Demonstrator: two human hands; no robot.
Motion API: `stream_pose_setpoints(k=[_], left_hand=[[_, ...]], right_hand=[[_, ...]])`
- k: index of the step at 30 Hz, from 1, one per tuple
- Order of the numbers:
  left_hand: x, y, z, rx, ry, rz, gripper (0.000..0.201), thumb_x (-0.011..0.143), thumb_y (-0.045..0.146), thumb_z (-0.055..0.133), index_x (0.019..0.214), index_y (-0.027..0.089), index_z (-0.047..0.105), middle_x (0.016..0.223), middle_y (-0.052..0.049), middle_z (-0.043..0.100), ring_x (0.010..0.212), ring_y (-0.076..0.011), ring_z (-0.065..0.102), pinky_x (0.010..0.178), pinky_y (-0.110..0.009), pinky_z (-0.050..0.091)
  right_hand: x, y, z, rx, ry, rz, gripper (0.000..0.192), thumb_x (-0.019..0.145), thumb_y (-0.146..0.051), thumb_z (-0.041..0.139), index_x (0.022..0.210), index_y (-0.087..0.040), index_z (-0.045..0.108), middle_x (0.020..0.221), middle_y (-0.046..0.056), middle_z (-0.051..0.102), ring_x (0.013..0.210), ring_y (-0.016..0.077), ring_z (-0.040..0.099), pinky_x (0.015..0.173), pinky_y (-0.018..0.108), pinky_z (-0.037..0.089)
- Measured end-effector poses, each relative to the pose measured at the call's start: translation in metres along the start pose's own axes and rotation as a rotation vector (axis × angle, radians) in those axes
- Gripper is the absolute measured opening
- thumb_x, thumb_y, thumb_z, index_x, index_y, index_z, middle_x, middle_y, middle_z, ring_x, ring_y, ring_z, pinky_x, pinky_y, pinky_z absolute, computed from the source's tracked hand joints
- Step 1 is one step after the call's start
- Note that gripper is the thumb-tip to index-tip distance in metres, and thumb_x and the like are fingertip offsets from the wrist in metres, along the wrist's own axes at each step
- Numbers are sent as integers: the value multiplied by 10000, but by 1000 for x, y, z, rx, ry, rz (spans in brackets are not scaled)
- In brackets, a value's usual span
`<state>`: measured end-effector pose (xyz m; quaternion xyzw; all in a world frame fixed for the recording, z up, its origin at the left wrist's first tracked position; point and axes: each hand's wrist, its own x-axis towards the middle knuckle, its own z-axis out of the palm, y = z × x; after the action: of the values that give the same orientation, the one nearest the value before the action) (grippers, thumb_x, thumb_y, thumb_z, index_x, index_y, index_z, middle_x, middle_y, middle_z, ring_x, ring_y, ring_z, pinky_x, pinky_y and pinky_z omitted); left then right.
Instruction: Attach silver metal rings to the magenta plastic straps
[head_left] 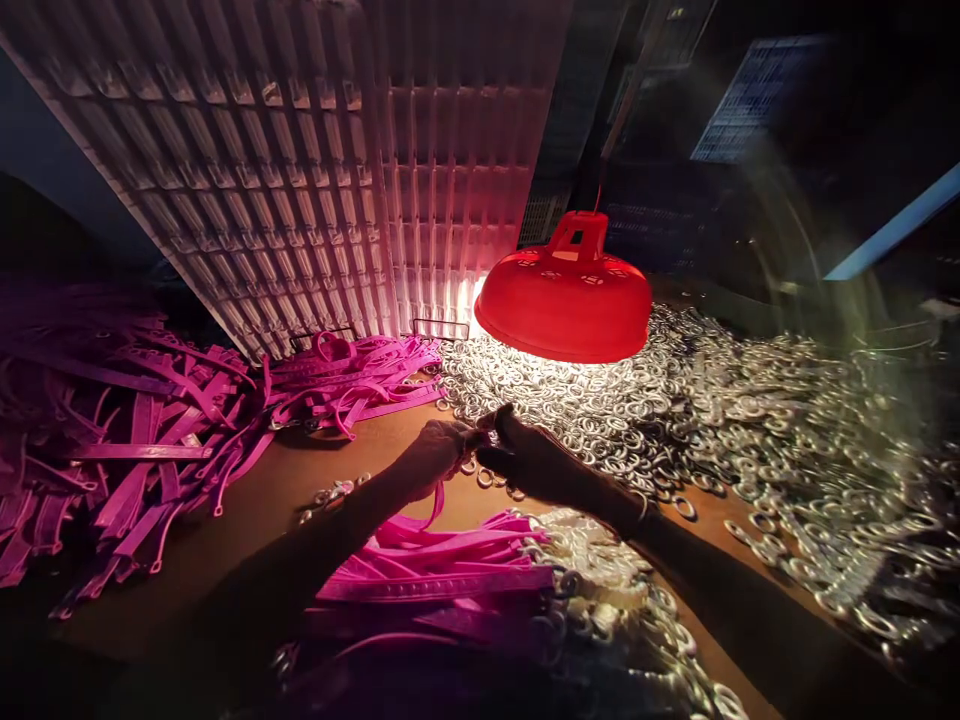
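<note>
Both hands meet under the red lamp | left hand pinches pink strap | right hand closed at its end, contents unclear | metal rings heaped on table

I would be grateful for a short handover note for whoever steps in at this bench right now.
Left hand: closed on a pink strap that trails down toward the body.
Right hand: fingertips meeting the left hand's, pinching something small; too dark to tell whether it is a ring.
Things: loose metal rings heaped under the red lamp and to the right. Bare straps piled far left.
Done: a bundle of straps with rings at their ends lies near the body.
Left: the big left pile appears to be without rings, so most of the work seems to remain.
</note>
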<state>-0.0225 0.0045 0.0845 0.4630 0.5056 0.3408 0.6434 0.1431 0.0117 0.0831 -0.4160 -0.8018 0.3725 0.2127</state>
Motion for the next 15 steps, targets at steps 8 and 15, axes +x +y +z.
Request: stream_pose_setpoints(k=[8, 15], left_hand=[[-71, 9, 11, 129, -325, 10, 255, 682, 354, 677, 661, 100, 684, 515, 7, 556, 474, -75, 429, 455, -218, 317], [-107, -34, 27, -293, -450, -164, 200, 656, 320, 731, 676, 125, 690, 670, -44, 642, 674, -155, 565, 628, -265, 448]], right_hand=[[-99, -49, 25, -279, 4, 17, 154, 880, -289, 484, 972, -166, 482, 640, 13, 604, 478, 112, 543, 398, 181, 241], [-133, -52, 47, -47, 35, 240, 280, 891, -441, 449, 898, -184, 559, 668, 36, 595, 575, 152, 553, 458, 211, 358]])
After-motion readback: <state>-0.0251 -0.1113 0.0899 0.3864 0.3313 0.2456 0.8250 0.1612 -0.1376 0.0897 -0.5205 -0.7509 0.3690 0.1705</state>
